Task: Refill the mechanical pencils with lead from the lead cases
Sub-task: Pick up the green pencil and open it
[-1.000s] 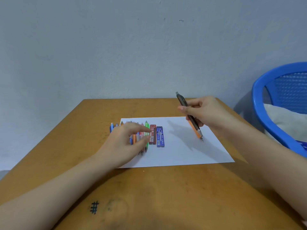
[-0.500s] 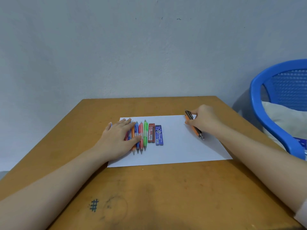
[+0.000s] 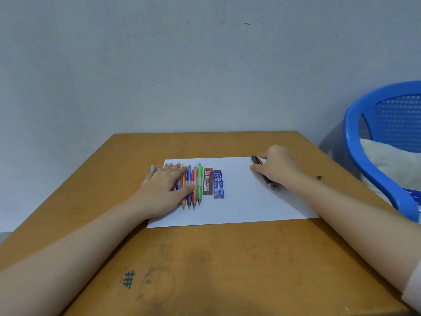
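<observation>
With my left hand [image 3: 163, 190] flat, steadying the pencil row [image 3: 199, 179] mid-frame, my right hand [image 3: 276, 166] grips the dark pencil [image 3: 255, 158], best laid gently on the paper [image 3: 241, 201].

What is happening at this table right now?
The person's left hand rests flat on a row of coloured pencils on white paper. Beside the row lie a red lead case and a blue lead case, untouched. The right hand holds a dark pencil at the paper's far right corner.
</observation>
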Tool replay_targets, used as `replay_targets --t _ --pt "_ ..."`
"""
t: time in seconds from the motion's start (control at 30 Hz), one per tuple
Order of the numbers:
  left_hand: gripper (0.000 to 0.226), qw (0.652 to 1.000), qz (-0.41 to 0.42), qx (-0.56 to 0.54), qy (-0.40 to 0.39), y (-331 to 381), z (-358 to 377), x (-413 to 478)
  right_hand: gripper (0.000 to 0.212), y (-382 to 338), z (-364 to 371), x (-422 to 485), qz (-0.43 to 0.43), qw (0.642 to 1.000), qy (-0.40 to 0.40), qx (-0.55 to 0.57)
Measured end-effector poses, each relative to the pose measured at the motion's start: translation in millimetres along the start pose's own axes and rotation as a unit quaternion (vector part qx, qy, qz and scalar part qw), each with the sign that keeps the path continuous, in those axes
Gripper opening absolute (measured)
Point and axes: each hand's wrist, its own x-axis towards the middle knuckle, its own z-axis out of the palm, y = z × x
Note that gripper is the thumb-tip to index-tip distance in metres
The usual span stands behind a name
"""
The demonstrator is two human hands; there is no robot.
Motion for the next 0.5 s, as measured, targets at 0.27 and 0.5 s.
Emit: replay_targets --t 0.27,0.5 --pt "0.065 1.000 -0.001 0.000 -0.005 1.6 -1.3 -0.3 0.035 -6.7 -6.7 -12.0 -0.036 0.999 0.013 -0.004" --pt "0.065 1.000 0.001 -0.005 -0.001 -0.3 -1.4 -0.7 0.025 -35.6 -19.8 -27.5 -0.140 0.987 0.047 0.060"
